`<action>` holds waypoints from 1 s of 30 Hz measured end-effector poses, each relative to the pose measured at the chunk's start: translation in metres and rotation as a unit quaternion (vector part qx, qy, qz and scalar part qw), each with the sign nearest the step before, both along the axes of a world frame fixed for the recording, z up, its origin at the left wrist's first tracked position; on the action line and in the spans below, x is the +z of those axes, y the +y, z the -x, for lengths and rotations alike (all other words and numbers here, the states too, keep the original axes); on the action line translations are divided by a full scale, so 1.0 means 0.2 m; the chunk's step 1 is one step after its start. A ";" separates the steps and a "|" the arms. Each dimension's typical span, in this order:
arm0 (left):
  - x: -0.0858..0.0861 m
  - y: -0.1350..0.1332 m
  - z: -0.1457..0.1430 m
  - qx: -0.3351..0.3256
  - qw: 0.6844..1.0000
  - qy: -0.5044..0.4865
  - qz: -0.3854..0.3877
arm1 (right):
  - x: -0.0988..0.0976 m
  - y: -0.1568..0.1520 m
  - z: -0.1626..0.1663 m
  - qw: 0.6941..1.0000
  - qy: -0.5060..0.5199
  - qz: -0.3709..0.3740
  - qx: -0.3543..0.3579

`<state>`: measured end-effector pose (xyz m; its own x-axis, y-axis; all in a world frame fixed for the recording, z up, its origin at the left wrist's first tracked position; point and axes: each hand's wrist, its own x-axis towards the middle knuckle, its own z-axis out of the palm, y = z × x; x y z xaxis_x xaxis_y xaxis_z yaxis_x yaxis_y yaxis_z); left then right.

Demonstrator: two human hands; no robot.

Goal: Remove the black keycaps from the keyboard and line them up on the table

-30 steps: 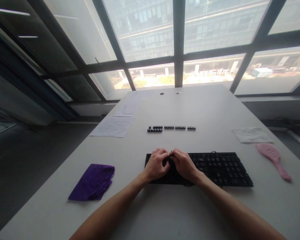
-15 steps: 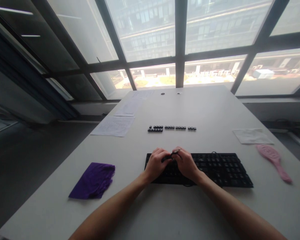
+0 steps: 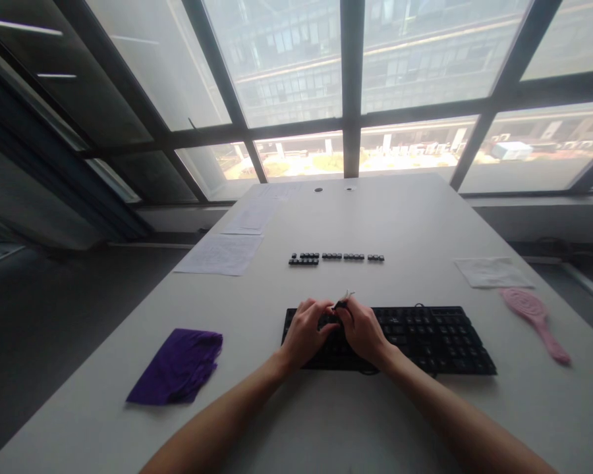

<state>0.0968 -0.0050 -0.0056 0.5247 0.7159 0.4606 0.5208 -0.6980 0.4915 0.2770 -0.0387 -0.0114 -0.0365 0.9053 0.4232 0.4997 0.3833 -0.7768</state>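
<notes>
Two rows of loose black keycaps, the nearer one short, lie on the desk beyond the keyboard in my head view, so I judge the job partway: those are off, while many keys remain on the keyboard's right side. My hands cover much of its left side, so I can't count what's left there. My right hand pinches a small dark tool with thin pale ends; my left hand curls beside it, its grip unclear.
</notes>
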 end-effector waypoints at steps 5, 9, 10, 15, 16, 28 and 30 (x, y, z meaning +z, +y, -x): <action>0.01 -0.01 -0.01 -0.022 0.998 0.050 -0.014 | 0.02 0.01 -0.01 0.998 0.060 0.029 -0.019; 0.06 -0.02 -0.01 -0.033 0.999 0.014 -0.010 | 0.03 0.01 -0.01 0.991 0.121 0.062 -0.010; 0.08 -0.01 -0.01 -0.027 1.000 -0.007 0.002 | 0.03 0.02 -0.01 0.990 0.127 0.064 -0.011; 0.15 0.19 0.04 0.050 0.995 -0.061 0.056 | 0.03 0.03 0.00 0.989 0.138 0.056 -0.022; 0.15 0.26 0.04 0.062 0.995 -0.059 0.048 | 0.03 0.03 0.00 0.989 0.138 0.056 -0.020; -0.02 0.72 -0.07 0.046 0.993 0.095 -0.050 | 0.02 0.03 -0.01 0.991 0.124 0.058 -0.014; -0.04 0.75 -0.07 0.053 0.993 0.090 -0.057 | 0.01 0.03 -0.01 0.990 0.123 0.061 -0.012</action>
<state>0.1108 0.1454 -0.0127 0.5307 0.7203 0.4467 0.6662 -0.6803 0.3055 0.2792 -0.0330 -0.0089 0.0770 0.9494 0.3044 0.2981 0.2694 -0.9157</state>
